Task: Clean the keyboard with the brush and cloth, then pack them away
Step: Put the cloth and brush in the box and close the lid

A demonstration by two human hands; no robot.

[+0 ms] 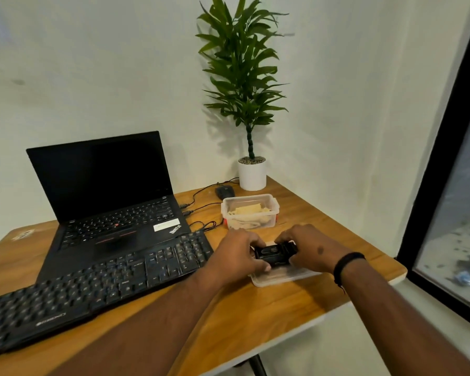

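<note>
Fingers (pixel 258 263) of both hands grip brush (pixel 273 253); cloth (pixel 248 214) fills tub (pixel 276 206).

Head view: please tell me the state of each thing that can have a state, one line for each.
Laptop: lid open, screen dark.
Container: open, no lid on it, cloth inside.
Lid: off, lying flat on the table.
Brush: black, gripped above the lid by both hands.
Left hand: curled round the brush.
Right hand: curled round the brush.
Mouse: untouched, cable attached.
</note>
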